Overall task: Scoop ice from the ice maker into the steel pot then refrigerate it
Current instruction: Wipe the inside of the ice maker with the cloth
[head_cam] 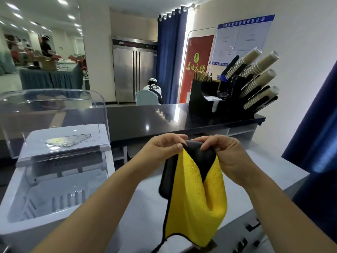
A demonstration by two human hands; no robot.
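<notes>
A yellow and black cloth [196, 198] hangs in front of me over the white counter. My left hand [164, 147] pinches its top edge from the left, and my right hand [226, 152] pinches the same edge from the right. The white ice maker [54, 189] stands at the lower left with its clear lid [54, 110] raised; the white slotted basket [60, 199] inside shows no ice that I can make out. A tall steel refrigerator [135, 70] stands against the far wall. No steel pot or scoop is in view.
A dark bar counter [164, 117] runs across behind the white worktop [145, 207]. A black organizer with stacked paper cups [255, 81] sits at its right end. A person sits on a chair [145, 97] near the refrigerator. Blue curtains hang at the right.
</notes>
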